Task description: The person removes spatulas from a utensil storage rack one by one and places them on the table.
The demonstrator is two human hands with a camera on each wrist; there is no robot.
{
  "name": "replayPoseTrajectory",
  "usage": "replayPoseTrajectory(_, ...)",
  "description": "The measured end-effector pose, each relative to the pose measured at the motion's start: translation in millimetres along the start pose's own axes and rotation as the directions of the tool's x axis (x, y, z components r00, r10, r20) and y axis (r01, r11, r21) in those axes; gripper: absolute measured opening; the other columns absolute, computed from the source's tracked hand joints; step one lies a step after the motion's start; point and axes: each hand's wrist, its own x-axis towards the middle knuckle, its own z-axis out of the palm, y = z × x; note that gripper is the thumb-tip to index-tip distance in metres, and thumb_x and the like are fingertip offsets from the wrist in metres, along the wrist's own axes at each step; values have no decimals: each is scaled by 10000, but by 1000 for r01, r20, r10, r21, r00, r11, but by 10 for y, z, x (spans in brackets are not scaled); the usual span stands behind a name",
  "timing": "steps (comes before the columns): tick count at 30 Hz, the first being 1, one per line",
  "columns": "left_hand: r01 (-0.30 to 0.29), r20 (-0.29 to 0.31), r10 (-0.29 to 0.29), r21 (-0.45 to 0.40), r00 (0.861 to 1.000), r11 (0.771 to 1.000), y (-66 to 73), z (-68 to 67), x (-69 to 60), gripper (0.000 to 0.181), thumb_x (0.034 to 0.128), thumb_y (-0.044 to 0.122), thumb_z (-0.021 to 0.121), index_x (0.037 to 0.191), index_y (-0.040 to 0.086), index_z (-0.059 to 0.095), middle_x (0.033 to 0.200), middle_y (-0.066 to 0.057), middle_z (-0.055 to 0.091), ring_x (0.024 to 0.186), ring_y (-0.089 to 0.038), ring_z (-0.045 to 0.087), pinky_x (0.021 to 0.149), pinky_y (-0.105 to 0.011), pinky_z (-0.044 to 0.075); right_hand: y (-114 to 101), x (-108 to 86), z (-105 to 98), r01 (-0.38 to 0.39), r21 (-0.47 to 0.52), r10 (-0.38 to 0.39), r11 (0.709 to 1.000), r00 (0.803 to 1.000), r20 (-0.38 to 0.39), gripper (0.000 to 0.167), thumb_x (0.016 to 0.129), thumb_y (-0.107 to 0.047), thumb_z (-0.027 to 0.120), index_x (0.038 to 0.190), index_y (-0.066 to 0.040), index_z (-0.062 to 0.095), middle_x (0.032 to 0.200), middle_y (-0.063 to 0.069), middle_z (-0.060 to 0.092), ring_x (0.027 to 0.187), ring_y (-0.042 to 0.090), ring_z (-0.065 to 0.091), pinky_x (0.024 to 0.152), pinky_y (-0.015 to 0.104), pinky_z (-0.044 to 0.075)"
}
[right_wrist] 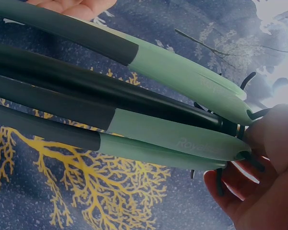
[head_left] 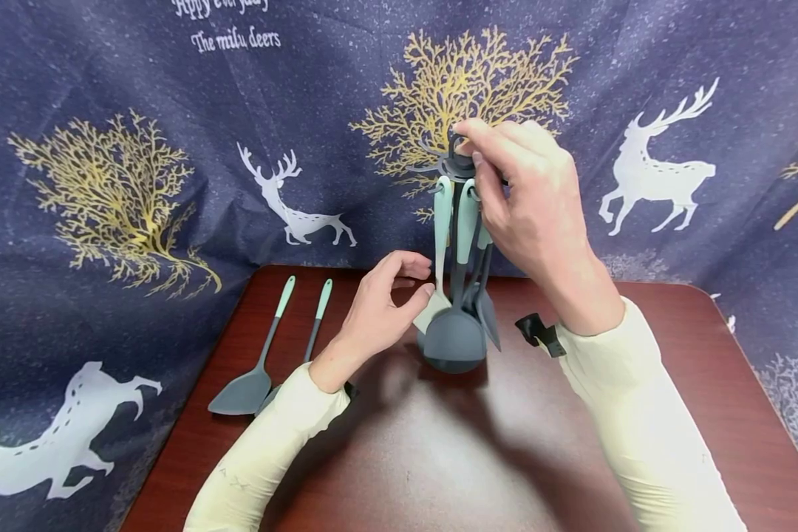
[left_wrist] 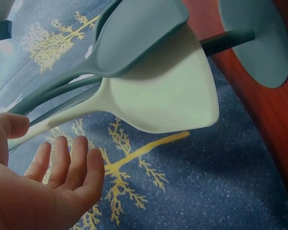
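While the right hand (head_left: 532, 185) pinches the loop atop the utensil stand (head_left: 461, 167) in the head view, the stand's long axis runs upright at the back of the tabletop (head_left: 399, 465). A soup ladle (head_left: 455, 340) hangs bowl-down, hiding most of the base. The left hand (head_left: 382, 307) holds a loose, wide grip beside the hanging white turner; I cannot tell whether it touches. A grey turner (head_left: 242, 390) lies at left, handle pointing away; the left sleeve partly hides its neighbour.

In the left wrist view, the white turner (left_wrist: 163, 91) points its blade rightward, partly overlapped by a grey-green one cut off above.

In the right wrist view, mint handles (right_wrist: 177, 139) point right toward the hooks; the pinched loop is out of sight.
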Motion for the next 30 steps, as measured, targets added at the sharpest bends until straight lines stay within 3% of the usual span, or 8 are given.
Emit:
replayPoseTrajectory(6,-21,-1,21,-19,1000,1000,-6,39,29,251,989,131,716,1234,96,670,1145,-7,691,1088,-131,671,947,-358,588,-2,-4,16,0,5,0,1000,1000,-2,304,1069,-23,505,1239,-28,756,1018,126,778,927,353,667,788,462,494)
replayPoseTrajectory(16,-49,23,53,-140,998,989,-15,80,97,270,978,44,722,1240,55,657,1144,-73,682,1067,-218,689,940,-402,602,5,8,1,1,-1,-1,1000,1000,-2,301,1078,-39,504,1242,-30,756,1020,125,777,922,350,666,780,456,488)
replayPoseTrajectory(30,-70,13,73,-172,997,983,-63,160,128,223,954,-51,693,1158,31,657,1090,-66,660,998,-182,701,879,-319,621,4,5,1,-4,-3,4,1000,1000,0,300,1072,-31,510,1243,-27,757,1019,121,777,936,341,668,790,450,483)
